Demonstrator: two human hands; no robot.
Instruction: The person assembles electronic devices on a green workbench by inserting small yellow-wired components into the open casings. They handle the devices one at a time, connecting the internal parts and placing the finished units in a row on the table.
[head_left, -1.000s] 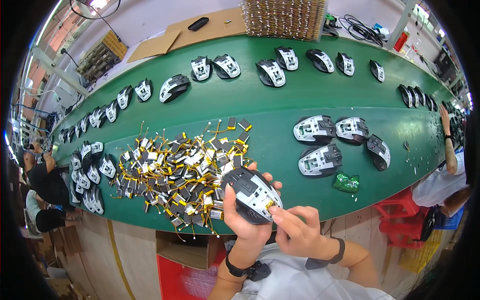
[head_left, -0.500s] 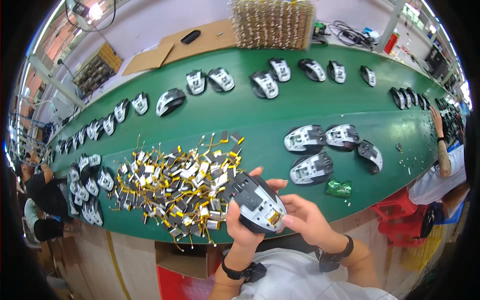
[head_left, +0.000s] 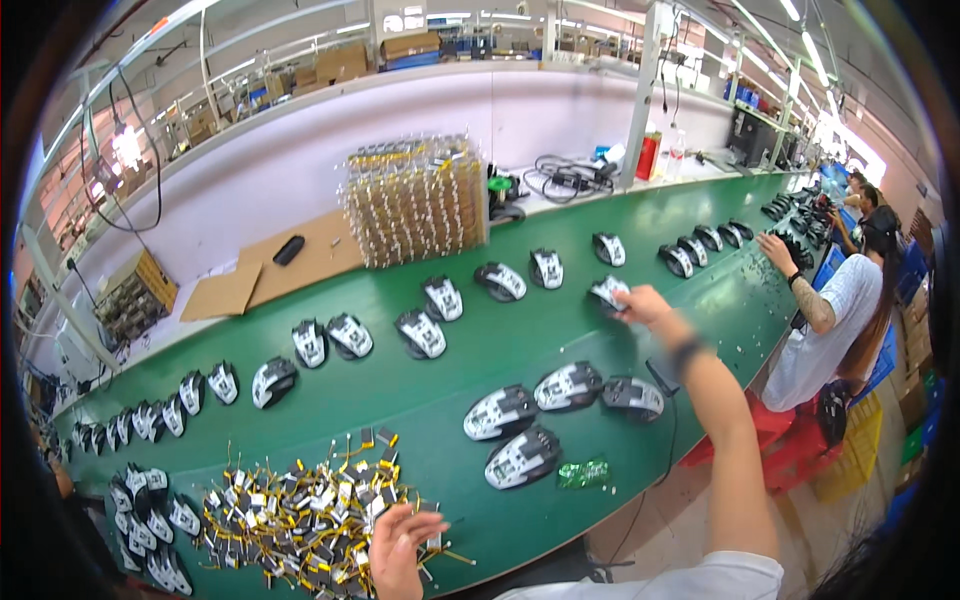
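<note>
A mouse shell (head_left: 606,291) is gripped by the right hand (head_left: 642,304). The left hand (head_left: 400,548) is held unclenched near batteries (head_left: 312,508).

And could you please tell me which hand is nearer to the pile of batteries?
The left hand, at the right edge of the pile of batteries; the right hand is farther forward and to the right, fingers on a mouse.
</note>
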